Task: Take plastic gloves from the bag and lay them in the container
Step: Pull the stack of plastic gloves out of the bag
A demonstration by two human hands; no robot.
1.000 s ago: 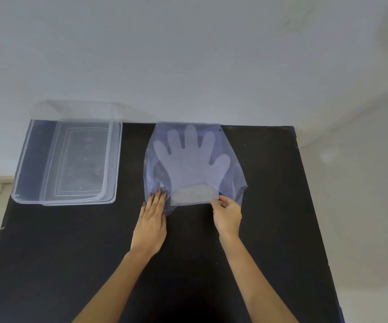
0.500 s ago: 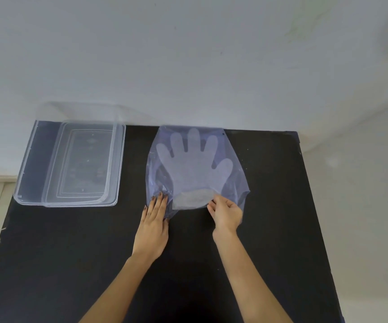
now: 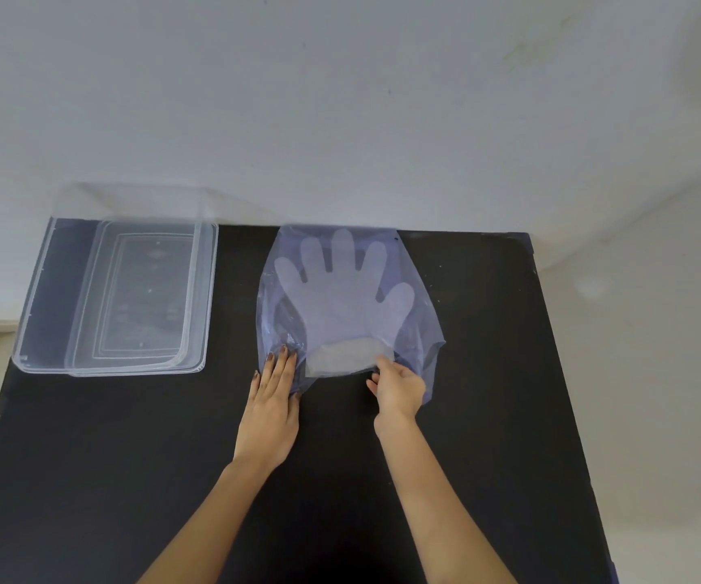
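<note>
A see-through bluish plastic bag (image 3: 420, 326) lies flat at the back middle of the black table (image 3: 488, 415), its mouth toward me. Inside it a stack of clear plastic gloves (image 3: 342, 297) shows, fingers pointing away, cuff at the bag's mouth. My left hand (image 3: 271, 398) lies flat, fingers pressing the bag's near left corner. My right hand (image 3: 397, 383) pinches the near right edge of the glove cuff at the bag's opening. A clear rectangular container (image 3: 45, 297) stands at the table's back left.
A clear lid (image 3: 150, 297) lies in or over the container's right part. A pale wall runs directly behind the table. The table's right edge drops to a light floor.
My right hand has shifted slightly toward me with the cuff edge in its fingers. My left hand stays pressed on the bag. The view has dropped a little.
</note>
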